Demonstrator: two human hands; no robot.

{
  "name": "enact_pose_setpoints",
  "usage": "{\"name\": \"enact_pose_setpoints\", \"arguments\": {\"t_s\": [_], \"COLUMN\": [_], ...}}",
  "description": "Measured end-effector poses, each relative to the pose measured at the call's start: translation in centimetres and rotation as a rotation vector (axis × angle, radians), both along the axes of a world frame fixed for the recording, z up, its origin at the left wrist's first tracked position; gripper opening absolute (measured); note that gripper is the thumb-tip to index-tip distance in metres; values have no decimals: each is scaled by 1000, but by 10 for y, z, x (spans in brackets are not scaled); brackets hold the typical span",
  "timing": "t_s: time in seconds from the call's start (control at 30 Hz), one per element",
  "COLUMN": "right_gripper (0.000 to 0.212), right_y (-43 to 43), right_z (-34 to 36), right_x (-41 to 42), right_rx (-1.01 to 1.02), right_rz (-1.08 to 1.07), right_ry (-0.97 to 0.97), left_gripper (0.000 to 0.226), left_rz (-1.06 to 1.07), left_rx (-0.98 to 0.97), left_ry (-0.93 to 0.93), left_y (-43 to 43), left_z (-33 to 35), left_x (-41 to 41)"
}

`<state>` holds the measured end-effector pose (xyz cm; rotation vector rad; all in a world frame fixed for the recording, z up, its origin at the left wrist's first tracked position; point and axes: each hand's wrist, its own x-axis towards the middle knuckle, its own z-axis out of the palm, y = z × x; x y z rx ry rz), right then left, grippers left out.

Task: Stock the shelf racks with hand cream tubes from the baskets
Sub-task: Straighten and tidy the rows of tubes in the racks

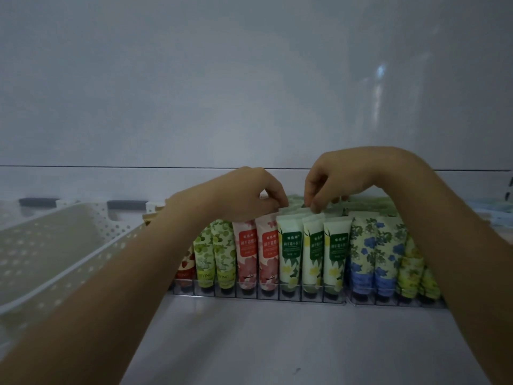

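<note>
Reaching over the clear rack (291,295) on the white shelf (277,343), both hands work the tube tops. The right hand (342,176) has its fingertips pressed together, pinching a crimped end among the green-label tubes (313,254), just behind the front row. The left hand (244,194) curls down beside it, fingertips on the tops near the pink floral tubes (256,254); whether it grips one, I can't tell. Blue-flower tubes (374,254) stand to the right, a white perforated basket (63,245) to the left.

White shelf (249,343): perforated basket (69,277) left, clear tube rack (291,297) centre-right.
</note>
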<state>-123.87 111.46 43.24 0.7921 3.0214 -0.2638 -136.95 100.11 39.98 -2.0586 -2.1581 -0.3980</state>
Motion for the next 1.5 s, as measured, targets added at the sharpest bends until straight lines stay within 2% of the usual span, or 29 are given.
{"name": "enact_pose_setpoints", "arguments": {"t_s": [0.73, 0.9, 1.13, 1.3, 1.5], "right_gripper": [13, 7, 7, 5, 9], "right_y": [8, 7, 8, 14, 19], "right_z": [4, 5, 0, -9, -14], "right_x": [11, 11, 0, -7, -10], "right_rx": [-19, 2, 53, 51, 56], "right_rz": [-87, -53, 13, -16, -24], "right_ry": [-67, 18, 174, 124, 94], "left_gripper": [26, 25, 24, 24, 27], "left_rz": [-61, -30, -69, -70, 51], "left_rx": [-8, 55, 37, 46, 90], "left_ry": [-27, -34, -46, -39, -25], "left_y": [2, 4, 4, 5, 5], "left_z": [-3, -3, -5, -5, -5], "left_x": [3, 2, 2, 0, -7]}}
